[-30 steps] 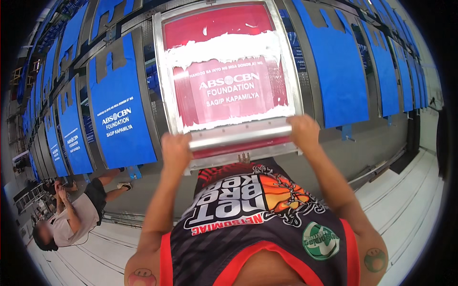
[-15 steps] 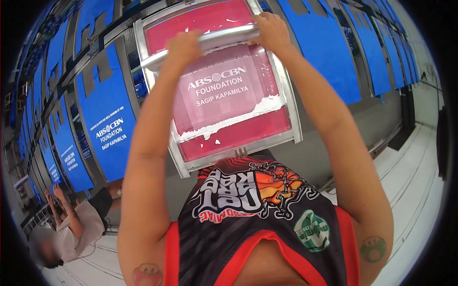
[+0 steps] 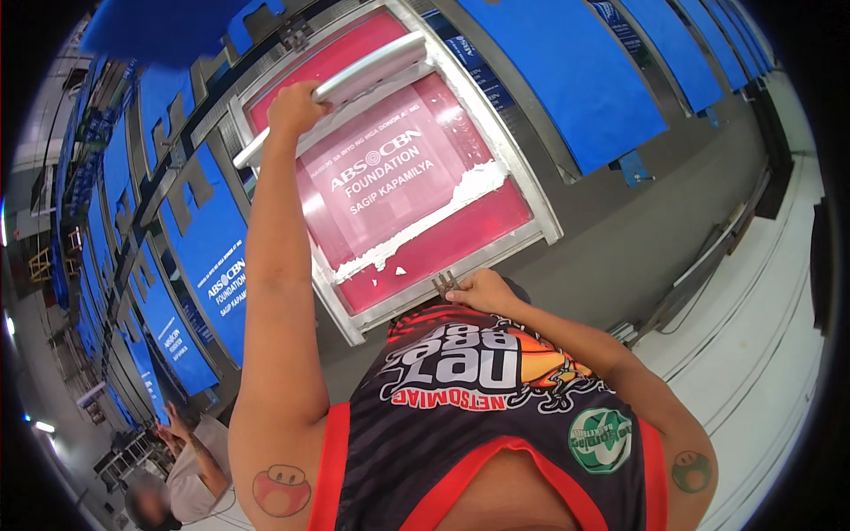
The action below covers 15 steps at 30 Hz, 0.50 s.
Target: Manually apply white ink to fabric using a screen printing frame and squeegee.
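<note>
Bright, fairly even indoor light, small white lamps (image 3: 44,427) glaring at lower left, pale sheen along the metal bar (image 3: 372,68) at upper centre, a blurred blue sheet (image 3: 150,31) at upper left, bent lines on the pale surface (image 3: 744,354) at right, black fisheye corners

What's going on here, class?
A person's left hand grips a long silver metal bar across the upper part of a rectangular red, metal-framed screen. The right hand is at a small pronged metal piece on the frame's near edge. White paste streaks the screen; flat blue panels flank it.
</note>
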{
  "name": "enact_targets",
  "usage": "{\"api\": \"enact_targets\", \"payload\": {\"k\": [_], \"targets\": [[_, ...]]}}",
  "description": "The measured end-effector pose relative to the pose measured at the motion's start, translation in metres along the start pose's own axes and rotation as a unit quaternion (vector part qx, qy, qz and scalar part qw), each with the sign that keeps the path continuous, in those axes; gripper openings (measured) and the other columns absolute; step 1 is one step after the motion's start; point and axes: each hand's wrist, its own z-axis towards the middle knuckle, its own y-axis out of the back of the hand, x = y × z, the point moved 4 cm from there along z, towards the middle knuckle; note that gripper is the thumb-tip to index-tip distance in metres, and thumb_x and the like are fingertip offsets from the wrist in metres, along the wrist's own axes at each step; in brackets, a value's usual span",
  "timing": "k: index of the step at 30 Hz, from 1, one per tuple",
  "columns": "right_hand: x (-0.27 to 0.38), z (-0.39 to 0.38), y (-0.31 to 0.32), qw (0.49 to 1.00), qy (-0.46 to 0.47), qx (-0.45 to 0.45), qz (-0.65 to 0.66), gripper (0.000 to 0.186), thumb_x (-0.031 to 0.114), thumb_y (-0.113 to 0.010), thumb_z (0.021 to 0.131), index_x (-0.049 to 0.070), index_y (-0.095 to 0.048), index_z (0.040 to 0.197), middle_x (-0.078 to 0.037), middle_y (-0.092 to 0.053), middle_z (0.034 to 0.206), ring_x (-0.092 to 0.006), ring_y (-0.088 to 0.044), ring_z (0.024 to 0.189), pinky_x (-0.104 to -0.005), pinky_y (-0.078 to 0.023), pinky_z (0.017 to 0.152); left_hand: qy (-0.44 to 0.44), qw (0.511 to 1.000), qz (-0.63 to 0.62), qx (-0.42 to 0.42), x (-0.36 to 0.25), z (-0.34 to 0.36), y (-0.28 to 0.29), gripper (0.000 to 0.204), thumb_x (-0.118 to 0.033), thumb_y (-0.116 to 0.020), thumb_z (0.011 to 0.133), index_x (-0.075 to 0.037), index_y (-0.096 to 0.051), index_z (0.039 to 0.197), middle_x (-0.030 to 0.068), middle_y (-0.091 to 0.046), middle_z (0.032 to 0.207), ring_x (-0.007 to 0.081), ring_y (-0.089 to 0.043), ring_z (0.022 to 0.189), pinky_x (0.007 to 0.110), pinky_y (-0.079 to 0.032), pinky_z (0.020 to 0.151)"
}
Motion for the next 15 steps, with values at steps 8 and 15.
{"api": "enact_targets", "payload": {"k": [8, 15], "targets": [[0.061, -0.065, 0.027, 0.994, 0.069, -0.035, 0.081, 0.025, 0.028, -0.063, 0.085, 0.007, -0.073, 0.078, -0.008, -0.07, 0.07, -0.0256, -0.067, 0.065, -0.0362, -0.052, 0.067, -0.022, 0.999, -0.028, 0.019, 0.012, 0.017, 0.027, 0.043, -0.035, -0.08, 0.066, -0.012, -0.07, 0.101, 0.0115, -0.07, 0.093, 0.0302, -0.065, 0.088, 0.039, -0.049, 0.078], [0.017, -0.024, 0.004, 0.998, 0.02, -0.052, -0.012, 0.026, 0.031, -0.065, 0.083, 0.009, -0.073, 0.073, -0.011, -0.068, 0.066, -0.0267, -0.066, 0.063, -0.0375, -0.051, 0.066, 0.024, 0.998, 0.058, 0.006, -0.008, -0.025, -0.004, 0.042, -0.037, -0.076, 0.071, -0.021, -0.069, 0.109, 0.0087, -0.07, 0.101, 0.0294, -0.065, 0.095, 0.042, -0.05, 0.083]]}}
